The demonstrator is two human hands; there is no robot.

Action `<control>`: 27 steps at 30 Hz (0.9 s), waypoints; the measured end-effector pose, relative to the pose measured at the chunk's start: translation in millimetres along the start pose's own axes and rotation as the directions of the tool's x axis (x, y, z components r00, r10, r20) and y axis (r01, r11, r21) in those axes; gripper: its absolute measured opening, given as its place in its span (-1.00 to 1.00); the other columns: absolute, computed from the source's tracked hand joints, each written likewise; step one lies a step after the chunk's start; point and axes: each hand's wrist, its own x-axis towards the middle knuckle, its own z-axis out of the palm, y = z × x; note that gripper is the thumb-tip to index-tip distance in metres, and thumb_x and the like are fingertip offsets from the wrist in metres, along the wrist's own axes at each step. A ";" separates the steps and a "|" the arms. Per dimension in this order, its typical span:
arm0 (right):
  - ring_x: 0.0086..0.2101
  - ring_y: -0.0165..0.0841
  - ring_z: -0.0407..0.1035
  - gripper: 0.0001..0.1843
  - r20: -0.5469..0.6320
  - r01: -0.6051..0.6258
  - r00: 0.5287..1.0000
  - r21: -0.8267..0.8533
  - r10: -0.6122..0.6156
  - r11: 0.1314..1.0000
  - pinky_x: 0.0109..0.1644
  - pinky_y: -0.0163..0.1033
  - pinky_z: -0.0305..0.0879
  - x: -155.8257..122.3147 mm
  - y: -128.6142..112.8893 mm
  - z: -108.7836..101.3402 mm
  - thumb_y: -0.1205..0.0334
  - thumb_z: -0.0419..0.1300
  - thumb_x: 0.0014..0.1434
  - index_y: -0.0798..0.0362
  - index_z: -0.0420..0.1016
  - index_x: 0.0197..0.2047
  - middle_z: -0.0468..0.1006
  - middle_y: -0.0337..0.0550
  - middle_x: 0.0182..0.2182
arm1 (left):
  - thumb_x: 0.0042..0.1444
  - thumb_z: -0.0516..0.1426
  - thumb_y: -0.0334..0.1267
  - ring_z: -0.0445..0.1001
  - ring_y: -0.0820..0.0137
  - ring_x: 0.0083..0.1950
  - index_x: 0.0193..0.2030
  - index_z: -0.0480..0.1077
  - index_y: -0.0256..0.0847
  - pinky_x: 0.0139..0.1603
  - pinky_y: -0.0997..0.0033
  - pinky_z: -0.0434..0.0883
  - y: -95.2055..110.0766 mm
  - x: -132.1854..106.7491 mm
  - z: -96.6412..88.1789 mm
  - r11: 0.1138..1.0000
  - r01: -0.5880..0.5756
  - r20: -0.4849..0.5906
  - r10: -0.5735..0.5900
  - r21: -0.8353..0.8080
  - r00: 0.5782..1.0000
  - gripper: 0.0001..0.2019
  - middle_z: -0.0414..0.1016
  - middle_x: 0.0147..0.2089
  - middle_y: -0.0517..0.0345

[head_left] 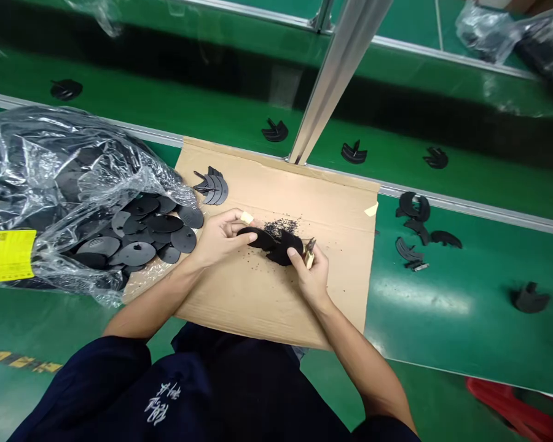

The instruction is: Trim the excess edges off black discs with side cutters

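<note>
My left hand (225,232) pinches a black oval plastic disc (259,239) between thumb and fingers; pale yellow tape wraps one fingertip. A jagged black plastic piece (283,250) is gripped by my right hand (314,274), its thumb on the near edge. The disc and the piece meet between my hands; I cannot tell whether they are joined. A small dark-tipped item (310,244) shows at my right fingers, beside a pale yellow patch; its kind is unclear. Black crumbs (283,226) are scattered just beyond, on a cardboard sheet (258,301).
At left lies a clear plastic bag (87,153), with black oval discs (136,253) spilling from its mouth. Stacked curved black parts (214,187) sit on the cardboard's far left. More curved pieces (415,207) lie right on the green table (442,331). A metal post (334,80) rises behind the cardboard.
</note>
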 end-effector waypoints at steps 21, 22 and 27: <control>-0.42 -0.37 0.31 -0.55 0.147 -0.042 0.988 0.047 0.035 0.998 -0.33 -0.25 0.33 -4.7 -0.3 1.7 -0.22 0.36 0.10 0.02 0.50 -0.27 0.46 -0.25 -0.45 | 0.21 0.28 -0.19 0.37 0.53 -0.41 -0.20 0.44 -0.22 -0.29 0.55 0.38 -8.4 -15.9 19.4 0.778 -0.301 -0.026 0.376 0.551 0.926 -0.84 0.39 -0.43 0.30; -0.43 -0.37 0.30 -0.54 0.150 -0.041 0.988 0.044 0.034 0.998 -0.34 -0.25 0.32 -4.8 -0.8 1.7 -0.23 0.36 0.10 0.02 0.50 -0.27 0.45 -0.25 -0.46 | 0.22 0.27 -0.19 0.36 0.53 -0.42 -0.21 0.42 -0.22 -0.30 0.55 0.37 -8.2 -15.6 19.1 0.775 -0.296 -0.026 0.373 0.558 0.928 -0.83 0.38 -0.43 0.31; -0.44 -0.39 0.26 -0.56 0.156 -0.022 0.988 0.021 0.018 1.000 -0.37 -0.27 0.28 -5.5 -4.0 1.5 -0.22 0.34 0.13 0.02 0.49 -0.27 0.44 -0.27 -0.46 | 0.23 0.26 -0.14 0.33 0.52 -0.43 -0.26 0.39 -0.21 -0.33 0.53 0.35 -6.3 -14.5 18.2 0.772 -0.281 -0.011 0.349 0.570 0.937 -0.79 0.34 -0.45 0.31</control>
